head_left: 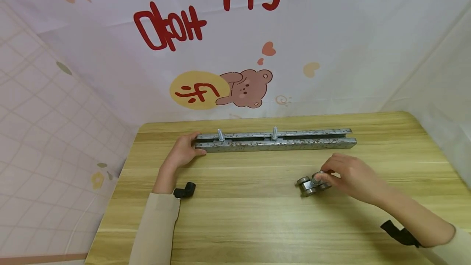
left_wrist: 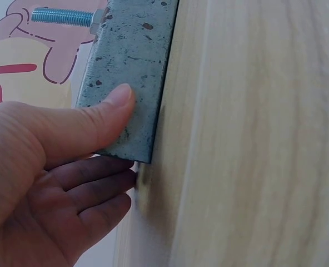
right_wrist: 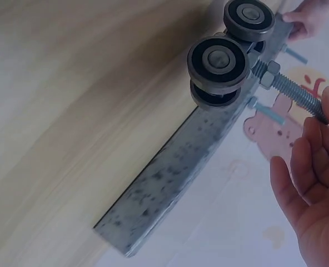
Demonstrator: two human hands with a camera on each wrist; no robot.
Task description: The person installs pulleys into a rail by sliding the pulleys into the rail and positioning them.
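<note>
A long steel channel rail (head_left: 279, 146) with dark speckles lies across the table, its slot facing up. Two threaded bolts (head_left: 274, 133) stand up out of the slot, one in the left part and one near the middle. At the rail's left end my left hand (head_left: 182, 150) grips it, thumb on the front face and fingers behind. My right hand (head_left: 355, 177) pinches the threaded stem (right_wrist: 298, 94) of a roller trolley (head_left: 308, 186) by its end. This trolley has several bearing wheels (right_wrist: 219, 60) and a nut on the stem, and is in front of the rail's right part.
The wood-grain table (head_left: 243, 224) ends at a white printed cloth backdrop (head_left: 331, 32) just behind the rail. Another cloth wall (head_left: 44, 146) rises at the left. Black straps (head_left: 185, 190) show at both wrists.
</note>
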